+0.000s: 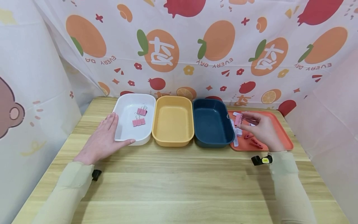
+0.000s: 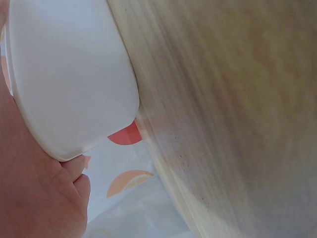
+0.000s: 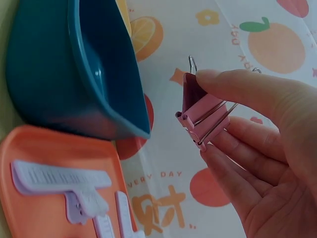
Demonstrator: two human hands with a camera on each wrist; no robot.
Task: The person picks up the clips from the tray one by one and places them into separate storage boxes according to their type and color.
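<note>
Your right hand point(image 1: 261, 129) pinches a pink clip point(image 3: 202, 116) between thumb and fingers, held above the orange tray point(image 1: 285, 140) just right of the blue bin point(image 1: 213, 141). Your left hand point(image 1: 102, 140) lies flat and relaxed against the white bin point(image 1: 123, 107), which holds two pink clips point(image 1: 139, 116). That pinch looks light: the clip could slip or spring open and drop short into the blue bin.

Three bins stood in a row on the table point(image 1: 179, 186), touching side to side: left bin point(image 1: 123, 137), middle bin point(image 1: 172, 141), right bin point(image 1: 213, 143). Two binder clips point(image 1: 139, 116) lay in the left bin. A tray point(image 1: 288, 141) sat just right of the row, bearing small clips point(image 1: 253, 141)
</note>
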